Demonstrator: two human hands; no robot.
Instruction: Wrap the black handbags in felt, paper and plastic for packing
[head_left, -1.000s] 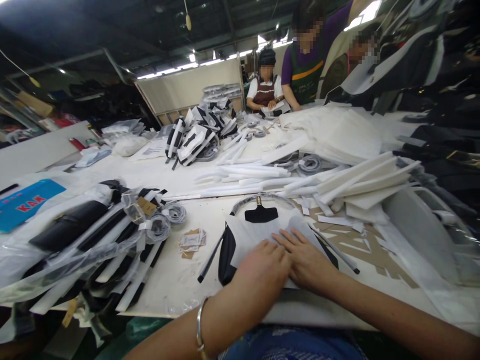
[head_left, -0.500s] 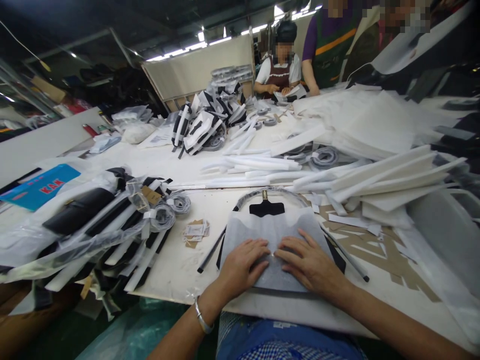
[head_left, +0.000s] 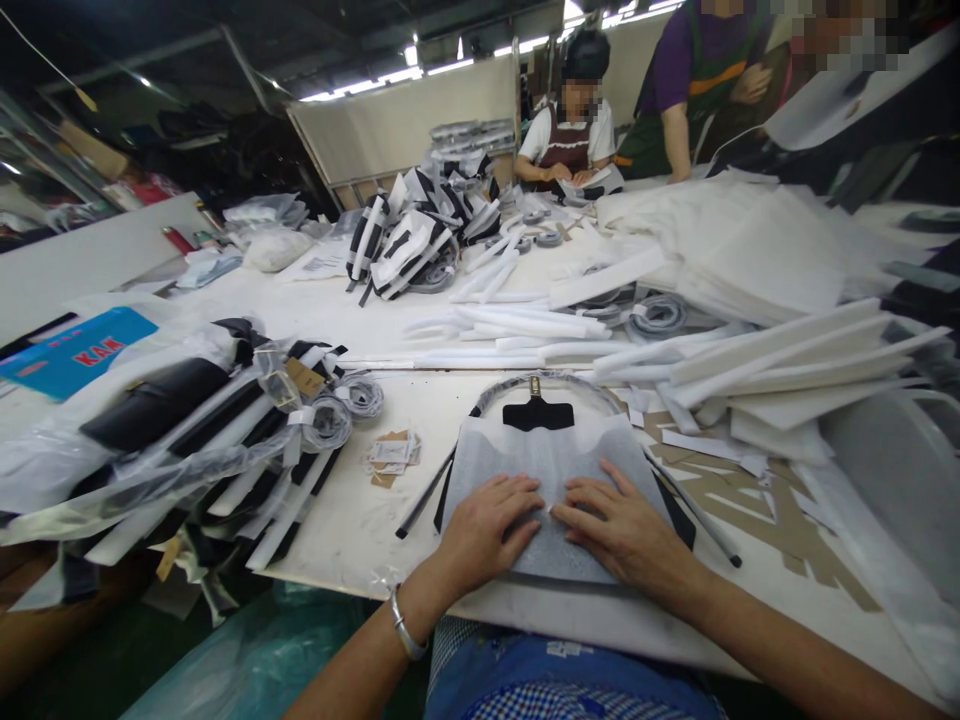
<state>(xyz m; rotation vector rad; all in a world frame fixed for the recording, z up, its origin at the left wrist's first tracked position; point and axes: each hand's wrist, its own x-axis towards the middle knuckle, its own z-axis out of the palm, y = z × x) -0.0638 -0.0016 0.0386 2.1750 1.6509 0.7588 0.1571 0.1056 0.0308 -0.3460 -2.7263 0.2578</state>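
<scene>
Compared with a moment ago, the hands are hardly moving. The left hand (head_left: 484,525) and right hand (head_left: 619,528) are lying flat, fingers slightly apart, pressing the white wrapping sheet (head_left: 547,455) over a black bag (head_left: 537,415) at the table (head_left: 352,530) near edge.

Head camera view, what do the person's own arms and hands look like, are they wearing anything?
The left forearm and right forearm are bare, no sleeves or gloves. The left hand has a thin silver bangle at its wrist; the right hand and wrist wear nothing. No rings show.
</scene>
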